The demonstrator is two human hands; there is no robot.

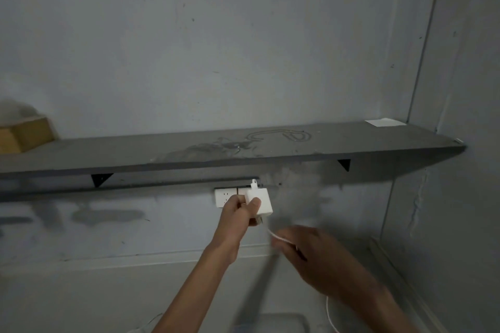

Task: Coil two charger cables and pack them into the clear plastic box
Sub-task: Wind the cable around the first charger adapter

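Your left hand (238,211) is closed around a white cube-shaped charger adapter (259,201), thumb pressed on its front face, just in front of the white wall socket plate (226,196) beneath the long grey wall shelf (230,150). A short white connector (254,184) stands up from the adapter's top edge. Whether the adapter's prongs are in the socket or free of it cannot be told.

Your right hand (316,257) is blurred, lower and to the right of the left; its fingers are curled together on a thin white charger cable (280,237), which runs from below the adapter into the hand. A further length of the white cable hangs from under your right wrist towards the bottom edge.

At the bottom centre, the rounded rim of a clear plastic box (281,319) shows, dim and partly hidden by your arms.

On the shelf, a tan cardboard box (24,134) sits at the far left and a white paper sheet (385,122) lies at the far right corner.
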